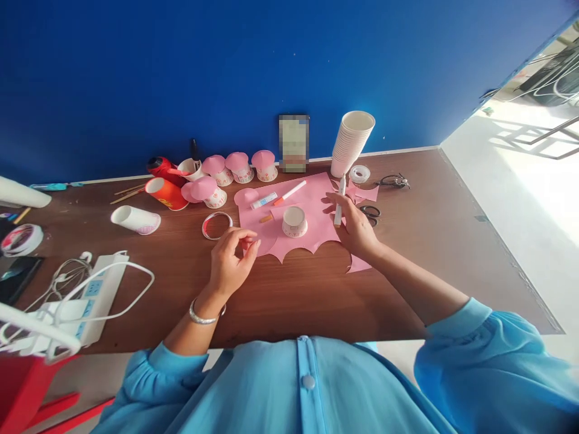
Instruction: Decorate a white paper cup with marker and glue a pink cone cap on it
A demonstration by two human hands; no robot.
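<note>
My right hand [355, 226] holds a slim white marker [341, 202] upright between thumb and fingers, above the right side of a pink paper sheet [316, 202]. My left hand [233, 259] hovers by the sheet's lower left edge, fingers loosely bent, a gap between thumb and fingertips, nothing seen in it. Between both hands a short cut-down paper cup [294, 222] with a printed band rests on the sheet. A glue stick [263, 201], a white pen with an orange end [290, 193] and a small tan cap-like piece [266, 218] lie behind it.
Several pink-topped cup pieces [237, 166] line the back left. A tall paper cup stack [353, 141], a tape roll [359, 174] and black-handled scissors [371, 212] are at right. A phone [294, 143] leans on the wall. Left are a white cup [134, 219] and a power strip [102, 295].
</note>
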